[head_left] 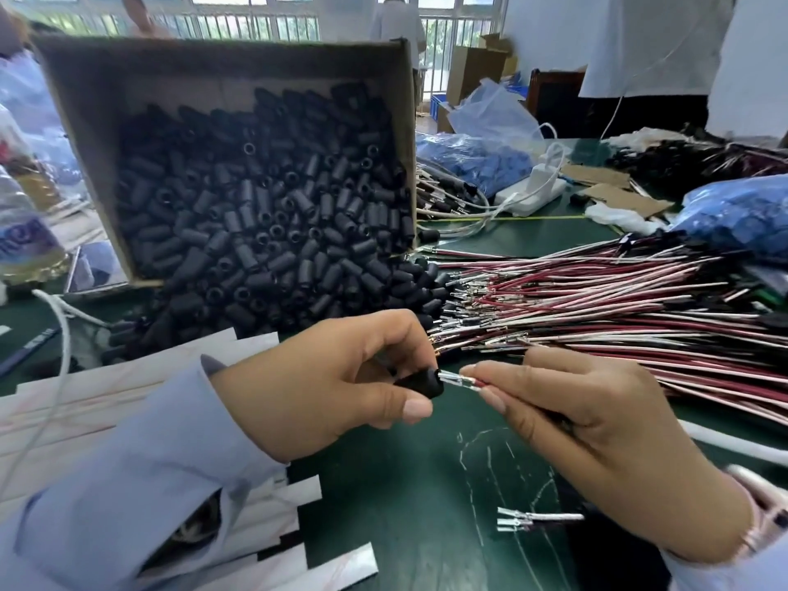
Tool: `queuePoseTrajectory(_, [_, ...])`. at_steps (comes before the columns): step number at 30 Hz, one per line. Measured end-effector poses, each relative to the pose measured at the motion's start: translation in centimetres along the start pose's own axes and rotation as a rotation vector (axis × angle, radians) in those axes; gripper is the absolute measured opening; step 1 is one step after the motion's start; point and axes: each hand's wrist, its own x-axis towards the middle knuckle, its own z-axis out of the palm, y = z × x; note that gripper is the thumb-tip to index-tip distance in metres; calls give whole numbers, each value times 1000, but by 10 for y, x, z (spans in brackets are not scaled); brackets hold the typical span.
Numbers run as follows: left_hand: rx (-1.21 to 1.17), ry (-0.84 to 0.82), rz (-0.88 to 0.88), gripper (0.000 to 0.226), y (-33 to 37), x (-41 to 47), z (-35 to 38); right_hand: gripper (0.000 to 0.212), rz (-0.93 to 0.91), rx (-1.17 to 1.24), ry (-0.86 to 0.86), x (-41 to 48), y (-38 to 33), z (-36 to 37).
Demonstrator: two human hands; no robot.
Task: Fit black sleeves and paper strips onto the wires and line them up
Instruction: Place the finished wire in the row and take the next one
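Note:
My left hand point(337, 377) pinches a black sleeve point(420, 383) between thumb and fingers. My right hand point(597, 428) grips a red and white wire pair point(462, 380) whose metal terminals touch the sleeve's open end. A tipped cardboard box point(85, 134) spills many black sleeves point(273, 232) onto the green table. A big bundle of red and white wires point(597, 305) lies to the right. White paper strips point(106, 403) lie fanned out under my left forearm. A short wire pair point(537, 519) lies near my right wrist.
Blue plastic bags point(490, 159) and a white power strip point(533, 191) sit behind the wires. A plastic bottle point(21, 232) stands at the far left. A white cable point(59, 356) crosses the strips. People in white stand beyond the table.

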Motion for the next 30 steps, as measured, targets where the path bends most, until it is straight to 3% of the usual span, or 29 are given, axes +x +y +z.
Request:
queuePoseTrajectory(3, [143,74,23,20,5,-1,1,25,-17,-61,74,-3,-5,6])
queuePoseTrajectory(8, [155,129,23,18,11,-4,2,25,-58,-68,117,-7,-6,7])
queuePoseTrajectory(17, [457,144,111,16,12,-5,4,27,52,199,-144,-3,0,8])
queuePoseTrajectory(19, [413,91,95,12,11,-5,3,27,33,172,-179,-3,-2,9])
queuePoseTrajectory(21, [304,34,64,22,10,-3,6,27,28,152,-188,-4,-5,12])
queuePoseTrajectory(24, [330,51,72,26,7,0,17,23,96,116,-197,-7,-8,12])
queuePoseTrajectory(26, [320,128,71,14,4,2,29,34,148,66,-287,-7,-10,11])
queuePoseTrajectory(28, [171,193,62,21,2,4,43,51,194,41,-385,-7,-15,12])
queuePoseTrajectory(30, [37,238,59,29,0,7,54,58,230,101,-356,-6,-21,14])
